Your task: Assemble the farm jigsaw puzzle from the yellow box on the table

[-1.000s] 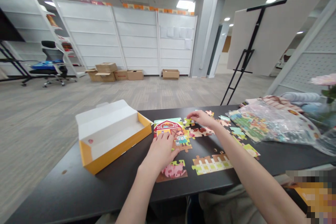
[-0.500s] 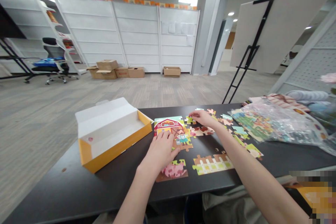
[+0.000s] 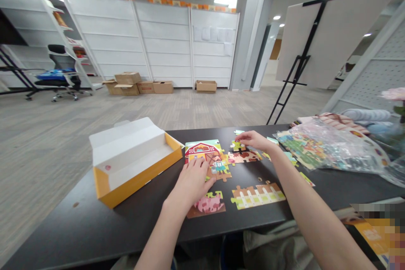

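My left hand (image 3: 194,179) lies with fingers spread on the joined jigsaw section with a red barn (image 3: 200,149) and a farmer figure. Farther right, the fingers of my right hand (image 3: 255,140) are closed on a green puzzle piece (image 3: 237,146), just behind a strip showing a brown-and-white cow (image 3: 245,157). Nearer to me is a pink pig section (image 3: 209,204), partly covered by my left hand. To its right lies a joined white fence strip (image 3: 257,196). Loose pieces beyond my right arm are partly hidden by it.
An open yellow box (image 3: 139,175) with a white inside stands at the left on the black table (image 3: 142,228). At the right lies a clear plastic bag (image 3: 341,147) over a colourful picture sheet, with folded striped cloths (image 3: 341,120) behind it.
My right hand has moved right with the green piece, away from the barn section's edge. My left hand has stayed on the barn section. The view has shifted slightly.
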